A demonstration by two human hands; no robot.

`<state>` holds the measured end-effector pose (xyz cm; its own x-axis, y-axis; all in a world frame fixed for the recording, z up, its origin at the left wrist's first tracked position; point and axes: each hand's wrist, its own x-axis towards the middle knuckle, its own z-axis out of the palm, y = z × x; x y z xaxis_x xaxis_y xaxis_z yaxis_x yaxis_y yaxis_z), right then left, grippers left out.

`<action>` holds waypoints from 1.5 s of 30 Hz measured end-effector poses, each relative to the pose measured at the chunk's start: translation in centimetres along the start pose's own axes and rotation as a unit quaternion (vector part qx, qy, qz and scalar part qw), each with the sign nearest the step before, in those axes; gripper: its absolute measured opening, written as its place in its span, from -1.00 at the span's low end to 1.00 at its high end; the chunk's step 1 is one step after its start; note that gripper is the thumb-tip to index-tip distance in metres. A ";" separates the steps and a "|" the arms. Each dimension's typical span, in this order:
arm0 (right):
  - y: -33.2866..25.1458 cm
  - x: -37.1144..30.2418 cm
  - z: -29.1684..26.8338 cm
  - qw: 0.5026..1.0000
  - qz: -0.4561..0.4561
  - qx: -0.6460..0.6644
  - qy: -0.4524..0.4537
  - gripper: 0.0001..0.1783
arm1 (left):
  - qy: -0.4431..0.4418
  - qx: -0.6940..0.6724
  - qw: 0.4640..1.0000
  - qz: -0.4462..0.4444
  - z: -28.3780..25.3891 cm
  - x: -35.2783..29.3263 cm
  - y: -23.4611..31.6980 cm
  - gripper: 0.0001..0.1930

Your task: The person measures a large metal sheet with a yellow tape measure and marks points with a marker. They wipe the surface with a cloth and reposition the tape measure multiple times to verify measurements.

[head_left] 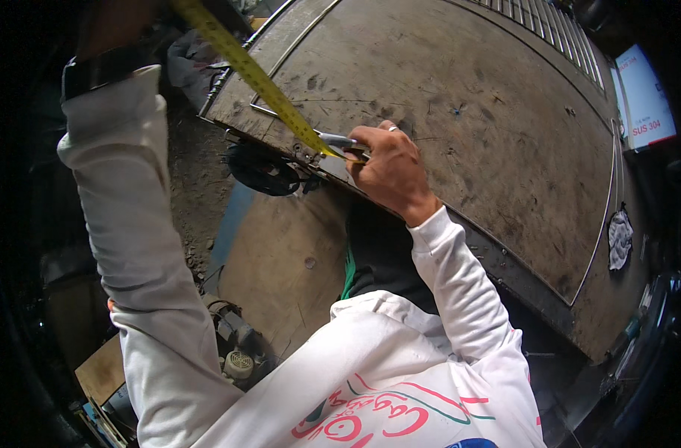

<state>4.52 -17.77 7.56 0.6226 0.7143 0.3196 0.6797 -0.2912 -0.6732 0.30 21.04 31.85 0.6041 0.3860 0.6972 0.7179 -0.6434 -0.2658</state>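
Observation:
A yellow tape measure blade [243,67] slants down from the upper left to the near edge of the worktable [460,112]. My right hand [392,168], with a ring on one finger, is closed at the blade's lower end. A slim silver-grey marker-like tool [336,140] also sticks out from its fingers, its exact kind unclear. My left hand [116,26] is raised at the upper left, near the blade; it is dark and its fingers cannot be made out. A thin metal rod frame [297,41] lies on the stained tabletop, extending beyond my right hand.
Several parallel metal bars [549,30] lie at the far right. A white-and-blue panel [645,97] stands beyond the table's right edge, above a hanging rag [620,239]. A black coiled bundle [262,169] hangs under the near edge. A motor-like machine [239,362] sits at the lower left.

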 end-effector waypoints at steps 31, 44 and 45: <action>5.3 -30.6 -25.9 0.843 0.447 -0.037 -0.296 -0.40 | -0.328 -0.736 0.407 -0.431 9.1 -31.5 13.5 -0.59; 2.9 -40.9 -20.8 0.838 0.532 -0.101 -0.069 -0.35 | -0.286 -0.714 0.460 -0.443 10.2 -31.6 13.4 -0.70; 2.3 -40.0 -20.1 0.820 0.551 -0.126 -0.092 -0.32 | -0.282 -0.714 0.461 -0.445 10.2 -31.4 13.3 -0.70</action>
<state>-10.97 -59.78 6.65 0.8591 0.0059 -0.5118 -0.1839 -0.9296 -0.3194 -5.60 7.05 -0.40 0.5729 0.7685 -0.2849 0.0520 0.3128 0.9484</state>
